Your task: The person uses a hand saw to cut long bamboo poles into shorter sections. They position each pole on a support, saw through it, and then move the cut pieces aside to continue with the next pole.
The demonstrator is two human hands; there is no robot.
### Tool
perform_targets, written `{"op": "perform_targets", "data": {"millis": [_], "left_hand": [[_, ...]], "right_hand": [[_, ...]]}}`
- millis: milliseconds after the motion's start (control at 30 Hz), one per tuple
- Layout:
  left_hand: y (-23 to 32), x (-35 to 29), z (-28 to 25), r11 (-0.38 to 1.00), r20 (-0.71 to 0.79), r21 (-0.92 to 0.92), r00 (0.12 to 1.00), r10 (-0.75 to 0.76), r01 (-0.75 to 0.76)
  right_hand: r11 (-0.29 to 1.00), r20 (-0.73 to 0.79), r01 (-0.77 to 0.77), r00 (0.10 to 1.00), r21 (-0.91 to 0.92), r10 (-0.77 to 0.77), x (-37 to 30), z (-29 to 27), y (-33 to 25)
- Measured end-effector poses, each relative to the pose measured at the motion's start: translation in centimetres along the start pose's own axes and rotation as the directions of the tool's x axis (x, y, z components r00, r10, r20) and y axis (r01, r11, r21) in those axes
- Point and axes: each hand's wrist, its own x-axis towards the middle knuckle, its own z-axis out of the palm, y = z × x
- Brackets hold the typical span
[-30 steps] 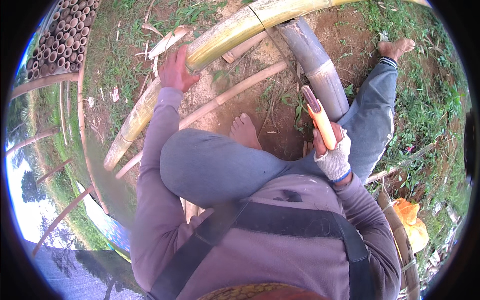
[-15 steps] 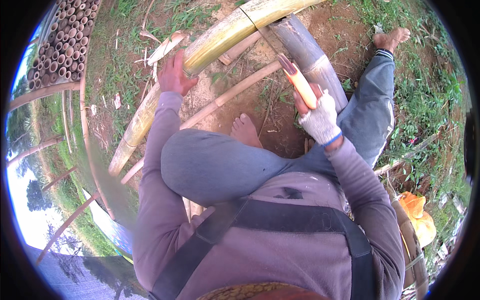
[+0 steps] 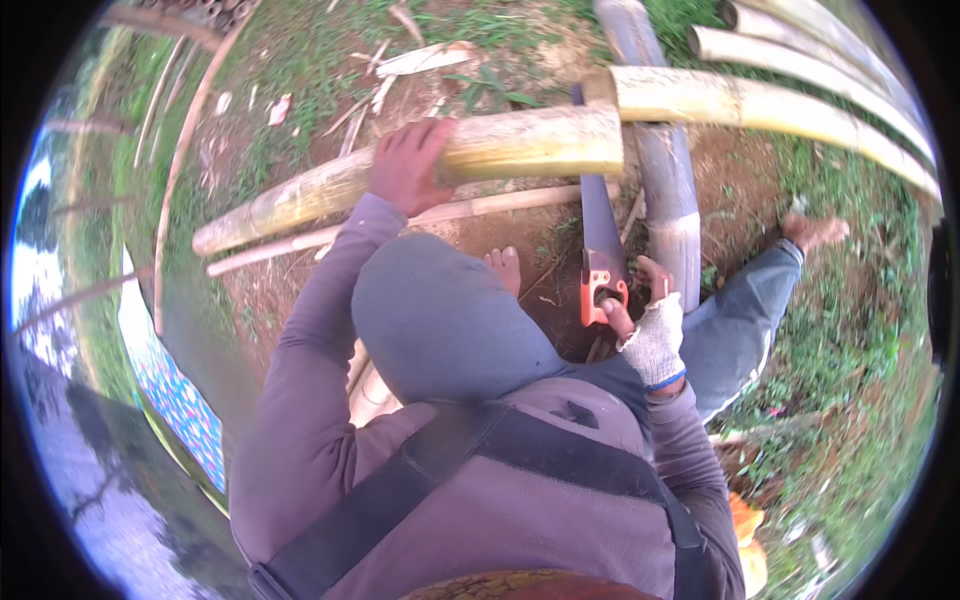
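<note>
My bare left hand is wrapped over a yellowish bamboo piece, which slants down toward the left. Its right end is severed and sits lower than the facing end of a longer bamboo pole. That pole rests across a grey bamboo log. In a white knitted glove with bare fingers, my right hand grips the orange handle of a handsaw. The dark blade points away from me and passes behind the bamboo piece near its cut end; its tip shows beyond.
A thinner bamboo pole lies on the soil behind my bent knee. More bamboo poles lie at the far right. A pale dry husk is on the grass. An orange bag is at the lower right.
The bamboo pole is now in two parts, and the left part has dropped out of line. The saw has turned to show its blade's flat side. The head view has shifted.
</note>
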Motion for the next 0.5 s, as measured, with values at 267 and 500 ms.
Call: {"op": "perform_targets", "data": {"millis": [267,500], "left_hand": [[1.9,-9.8,3.0,0.979,-0.475,0.162,0.880,-0.034,0.125],[-3.6,-18.8,3.8,-0.205,0.228,-0.952,-0.079,-0.970,-0.228]], "right_hand": [[0.807,-0.027,-0.124,0.985,0.578,0.171,6.7,3.1,-4.2],[0.842,-0.065,0.537,0.840,-0.044,-0.539,5.5,0.0,-1.6]]}}
